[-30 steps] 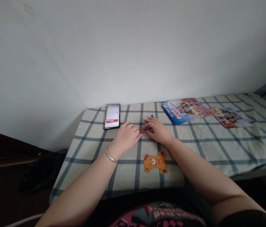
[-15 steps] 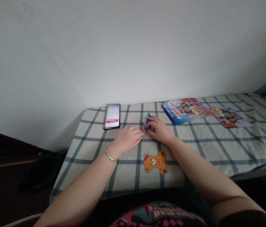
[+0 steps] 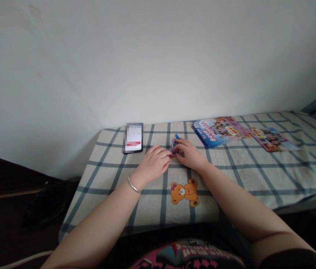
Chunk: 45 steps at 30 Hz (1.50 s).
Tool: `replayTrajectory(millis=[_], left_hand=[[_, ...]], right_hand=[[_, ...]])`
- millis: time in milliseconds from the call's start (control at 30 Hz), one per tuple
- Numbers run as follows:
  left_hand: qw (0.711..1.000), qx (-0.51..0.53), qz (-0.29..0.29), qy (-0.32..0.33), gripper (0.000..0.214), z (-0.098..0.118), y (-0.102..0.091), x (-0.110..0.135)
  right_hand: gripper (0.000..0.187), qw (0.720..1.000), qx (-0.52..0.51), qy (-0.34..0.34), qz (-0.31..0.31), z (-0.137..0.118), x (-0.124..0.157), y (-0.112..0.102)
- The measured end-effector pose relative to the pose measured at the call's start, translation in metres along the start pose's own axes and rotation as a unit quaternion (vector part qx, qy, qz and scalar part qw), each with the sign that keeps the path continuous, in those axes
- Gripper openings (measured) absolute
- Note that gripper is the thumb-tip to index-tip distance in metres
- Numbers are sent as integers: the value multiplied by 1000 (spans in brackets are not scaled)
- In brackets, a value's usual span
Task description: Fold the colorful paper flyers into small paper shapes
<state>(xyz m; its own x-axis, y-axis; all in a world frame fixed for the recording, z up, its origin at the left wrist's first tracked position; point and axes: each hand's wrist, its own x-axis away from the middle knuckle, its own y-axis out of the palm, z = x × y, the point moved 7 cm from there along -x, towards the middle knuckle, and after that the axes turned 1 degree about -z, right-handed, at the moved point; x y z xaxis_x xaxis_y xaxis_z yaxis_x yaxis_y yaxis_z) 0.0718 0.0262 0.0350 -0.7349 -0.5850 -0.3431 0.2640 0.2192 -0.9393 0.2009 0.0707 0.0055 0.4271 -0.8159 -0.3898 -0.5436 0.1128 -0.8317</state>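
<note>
A small folded paper point(image 3: 175, 141), printed blue and red, lies on the checked tablecloth point(image 3: 107, 164) between my two hands. My right hand point(image 3: 188, 154) is closed on it, thumb and fingers bent around its right side. My left hand point(image 3: 155, 161), wearing a silver bangle point(image 3: 133, 184) at the wrist, has its fingers together and bent down at the paper's lower left end. The left thumb and part of the paper are hidden by the fingers.
A phone point(image 3: 133, 138) with a lit screen stands left of my hands. To the right lie a stack of printed flyers point(image 3: 216, 130) and further flyers point(image 3: 275, 139). An orange bear picture point(image 3: 185, 192) is on the cloth near me. A wall point(image 3: 158, 63) rises behind.
My left hand has shifted slightly, its knuckles raised and fingers more bent, drawn back a little from the paper. My right hand and the paper have barely moved.
</note>
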Motion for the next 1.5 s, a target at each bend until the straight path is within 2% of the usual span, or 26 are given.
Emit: replayTrajectory(millis=[333, 733, 967, 1500], left_hand=[[999, 30, -10, -8, 19, -7, 2, 2], [1000, 14, -12, 8, 18, -6, 7, 3], [1000, -6, -1, -9, 14, -4, 5, 3], [1000, -11, -9, -10, 19, -3, 6, 1]], right_hand=[[17, 1000, 1, 1, 3, -3, 0, -1], [18, 998, 46, 31, 10, -6, 0, 1], [21, 998, 53, 46, 5, -7, 0, 4], [22, 997, 51, 54, -22, -4, -1, 3]])
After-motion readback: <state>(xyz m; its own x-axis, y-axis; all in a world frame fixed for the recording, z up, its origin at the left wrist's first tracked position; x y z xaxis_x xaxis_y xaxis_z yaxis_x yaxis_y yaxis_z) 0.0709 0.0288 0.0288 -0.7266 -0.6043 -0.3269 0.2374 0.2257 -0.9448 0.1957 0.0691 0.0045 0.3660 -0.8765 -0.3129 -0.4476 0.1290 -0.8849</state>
